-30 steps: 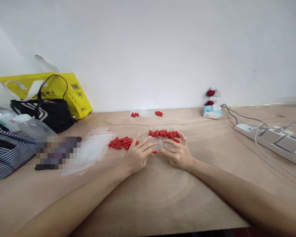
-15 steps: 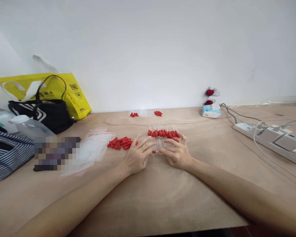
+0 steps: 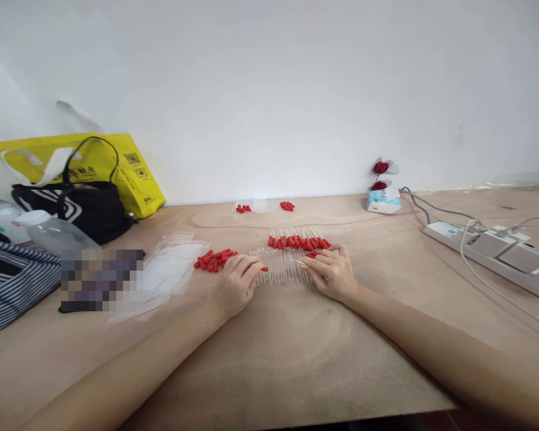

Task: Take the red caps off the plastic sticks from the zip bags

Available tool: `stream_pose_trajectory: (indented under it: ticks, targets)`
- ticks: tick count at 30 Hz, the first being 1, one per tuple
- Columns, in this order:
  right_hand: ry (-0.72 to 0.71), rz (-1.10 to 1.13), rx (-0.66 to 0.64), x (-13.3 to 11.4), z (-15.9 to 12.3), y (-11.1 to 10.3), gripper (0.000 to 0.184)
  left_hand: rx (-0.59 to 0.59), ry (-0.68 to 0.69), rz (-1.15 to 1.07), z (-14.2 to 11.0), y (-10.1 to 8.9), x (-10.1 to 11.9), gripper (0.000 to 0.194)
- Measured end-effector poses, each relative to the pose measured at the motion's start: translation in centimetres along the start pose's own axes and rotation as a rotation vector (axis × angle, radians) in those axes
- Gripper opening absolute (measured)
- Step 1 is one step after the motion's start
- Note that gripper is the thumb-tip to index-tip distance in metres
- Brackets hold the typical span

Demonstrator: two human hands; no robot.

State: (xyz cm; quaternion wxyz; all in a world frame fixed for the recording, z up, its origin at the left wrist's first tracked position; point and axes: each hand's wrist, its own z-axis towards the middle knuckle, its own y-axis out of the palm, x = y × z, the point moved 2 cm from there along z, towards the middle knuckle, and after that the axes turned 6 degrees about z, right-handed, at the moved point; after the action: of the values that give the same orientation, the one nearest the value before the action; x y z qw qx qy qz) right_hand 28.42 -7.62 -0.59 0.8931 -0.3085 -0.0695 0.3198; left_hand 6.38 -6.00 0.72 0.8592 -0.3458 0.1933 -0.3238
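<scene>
My left hand [image 3: 239, 282] pinches a red rubber dropper bulb [image 3: 264, 269] that pokes out past its fingertips. Across from it, my right hand [image 3: 336, 272] is closed on a clear glass dropper tube [image 3: 297, 261], its end pointing left toward the bulb. Between and below them lies a row of bare glass tubes [image 3: 276, 272]. Just behind is a row of droppers fitted with red bulbs [image 3: 296, 242]. Beside my left hand sits a pile of loose red bulbs [image 3: 212, 260]. Another red bulb or two [image 3: 313, 254] show by my right fingers, partly covered.
Clear zip bags [image 3: 166, 278] lie left of the pile. A bag with red bulbs [image 3: 265, 206] rests near the wall. Further left are a striped pouch [image 3: 18, 287], a black bag [image 3: 90, 209] and a yellow bag [image 3: 139, 179]. A power strip [image 3: 512, 257] with cables stands right.
My hands have moved apart, the left one leftward and the right one slightly right. The bulb and the tube, close together between my fingers before, are now separated.
</scene>
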Motion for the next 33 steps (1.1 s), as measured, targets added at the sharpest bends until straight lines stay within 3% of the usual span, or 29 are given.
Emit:
stream_pose_trajectory:
  ticks: [3,5,9,13,16,23,28,33]
  targets:
    - [0.067,-0.033,-0.031,0.3,0.1,0.4,0.021,0.055,-0.073,-0.067,0.2,-0.2,-0.6,0.020]
    - [0.107,-0.074,-0.065,0.4,0.2,0.6,0.024,0.097,-0.191,-0.063,0.6,-0.5,-1.8,0.022]
    - [0.156,-0.119,-0.100,0.9,0.3,1.1,0.024,0.131,-0.433,0.074,0.9,-2.0,-6.4,0.029]
    - [0.178,-0.132,-0.092,1.0,0.4,1.6,0.019,-0.061,-0.669,0.127,-0.3,-2.8,-11.5,0.031]
    - [0.158,-0.141,-0.102,0.7,0.5,2.0,0.019,-0.191,-0.786,0.060,-1.4,-2.4,-13.6,0.031]
    - [0.155,-0.165,-0.235,0.0,0.9,2.1,0.020,-0.289,-0.849,-0.069,-1.8,-0.9,-13.6,0.036]
    - [0.144,-0.130,-0.292,-0.6,1.1,1.7,0.025,-0.213,-0.861,0.001,-0.9,-1.9,-12.8,0.033]
    - [0.127,-0.104,-0.281,-0.8,1.2,1.3,0.036,-0.225,-0.657,0.075,1.9,-1.2,-9.6,0.024]
